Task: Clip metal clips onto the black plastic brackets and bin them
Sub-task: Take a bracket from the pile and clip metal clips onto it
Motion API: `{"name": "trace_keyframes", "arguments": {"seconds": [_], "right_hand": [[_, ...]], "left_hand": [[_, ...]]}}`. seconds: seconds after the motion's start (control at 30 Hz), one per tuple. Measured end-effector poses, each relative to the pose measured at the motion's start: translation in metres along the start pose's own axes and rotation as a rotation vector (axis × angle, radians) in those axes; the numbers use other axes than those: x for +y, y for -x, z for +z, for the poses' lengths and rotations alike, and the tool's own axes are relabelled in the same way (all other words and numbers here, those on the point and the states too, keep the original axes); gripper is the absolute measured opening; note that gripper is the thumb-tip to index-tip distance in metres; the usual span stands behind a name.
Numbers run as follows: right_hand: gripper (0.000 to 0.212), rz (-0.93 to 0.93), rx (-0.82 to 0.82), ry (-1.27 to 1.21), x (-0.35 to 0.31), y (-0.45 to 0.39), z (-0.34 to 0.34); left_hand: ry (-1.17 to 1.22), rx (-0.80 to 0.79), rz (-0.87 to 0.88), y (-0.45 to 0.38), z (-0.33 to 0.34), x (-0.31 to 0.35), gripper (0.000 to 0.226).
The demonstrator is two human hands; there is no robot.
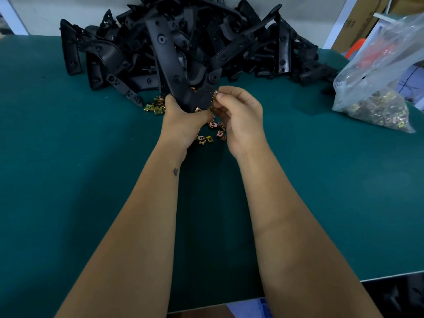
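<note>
My left hand [183, 121] grips the lower end of a long black plastic bracket [168, 63], which stands tilted up from the green table. My right hand [238, 113] pinches a small brass-coloured metal clip [215, 94] against the bracket's right edge. Another clip [197, 109] sits on the bracket's bottom edge by my left fingers. Loose clips [212, 131] lie scattered on the table under and between my hands, with more loose clips [156, 106] to the left of the bracket.
A big heap of black brackets [229, 37] fills the back of the green table [80, 157]. A clear plastic bag [376, 88] holding many clips lies at the right. Cardboard boxes stand behind it. The table's front edge runs near my elbows.
</note>
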State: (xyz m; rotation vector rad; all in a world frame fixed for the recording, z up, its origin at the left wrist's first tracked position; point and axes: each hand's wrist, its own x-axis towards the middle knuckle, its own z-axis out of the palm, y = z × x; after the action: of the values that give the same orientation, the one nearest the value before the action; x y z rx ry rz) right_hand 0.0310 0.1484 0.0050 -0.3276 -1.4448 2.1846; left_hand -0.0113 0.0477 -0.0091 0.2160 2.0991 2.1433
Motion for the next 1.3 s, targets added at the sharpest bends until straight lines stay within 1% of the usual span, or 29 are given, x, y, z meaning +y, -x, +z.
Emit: {"name": "trace_keyframes", "arguments": {"seconds": [0.27, 0.5, 0.67, 0.83, 0.93, 1.1, 1.3], "right_hand": [[0.019, -0.012, -0.048, 0.019, -0.0001, -0.0001, 0.0000], [0.022, -0.011, -0.062, -0.019, 0.0000, -0.0008, -0.0015], [0.023, -0.040, -0.071, -0.022, 0.0012, 0.0001, -0.0016], [0.022, 0.014, -0.046, -0.113, 0.0018, 0.0003, 0.0006], [0.022, 0.030, -0.059, -0.150, 0.0017, 0.0010, 0.0001], [0.023, 0.039, -0.081, -0.148, 0.0000, 0.0009, -0.0016], [0.026, 0.066, -0.071, -0.180, -0.0005, 0.0013, 0.0004]], "left_hand": [[0.004, 0.007, 0.003, -0.0010, -0.0012, -0.0011, 0.045], [-0.045, -0.042, 0.028, -0.0017, -0.0038, -0.0026, 0.046], [-0.049, -0.034, 0.047, -0.0021, -0.0052, -0.0029, 0.048], [-0.042, -0.011, 0.064, -0.0019, -0.0045, -0.0039, 0.049], [-0.040, 0.000, 0.068, -0.0023, -0.0042, -0.0045, 0.050], [-0.039, -0.016, 0.072, -0.0045, -0.0050, -0.0058, 0.051], [-0.044, -0.004, 0.073, -0.0048, -0.0045, -0.0067, 0.051]]}}
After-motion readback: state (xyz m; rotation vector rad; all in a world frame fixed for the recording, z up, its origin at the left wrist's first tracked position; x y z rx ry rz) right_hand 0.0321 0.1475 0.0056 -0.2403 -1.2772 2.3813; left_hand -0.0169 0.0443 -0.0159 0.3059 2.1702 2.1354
